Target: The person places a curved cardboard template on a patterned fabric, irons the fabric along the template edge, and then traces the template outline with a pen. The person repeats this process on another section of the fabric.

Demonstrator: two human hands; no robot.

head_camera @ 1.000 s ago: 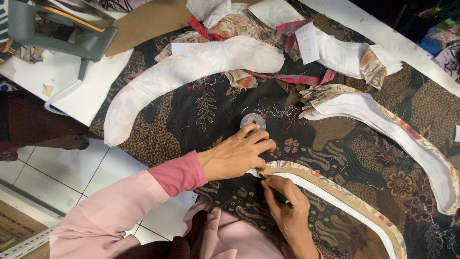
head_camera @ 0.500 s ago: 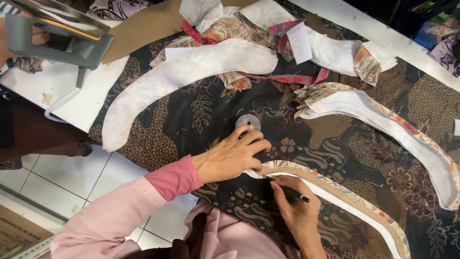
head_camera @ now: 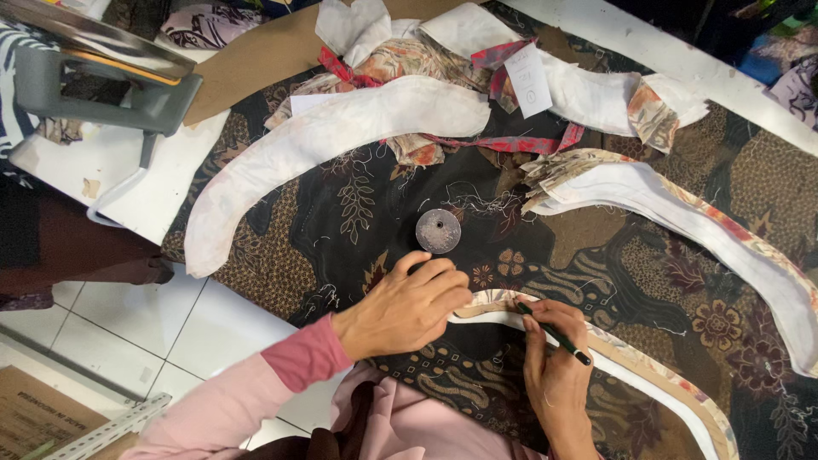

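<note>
My left hand (head_camera: 405, 307) lies flat on the dark patterned fabric (head_camera: 341, 230), its fingertips pressing the near end of a curved white pattern piece (head_camera: 648, 383). My right hand (head_camera: 554, 366) grips a dark pencil (head_camera: 554, 335) whose tip touches the inner edge of that curved piece. A round grey metal weight (head_camera: 438, 231) rests on the fabric just beyond my left fingers, apart from them.
A long white curved piece (head_camera: 324, 145) lies at the upper left and another floral-edged curve (head_camera: 707, 230) at the right. Fabric scraps and a paper tag (head_camera: 528, 81) are heaped at the back. A grey metal machine (head_camera: 94, 77) stands at the far left, above tiled floor (head_camera: 111, 332).
My right hand has slid the pencil forward along the curved piece's edge, toward my left fingertips. My left hand stays pressed in place.
</note>
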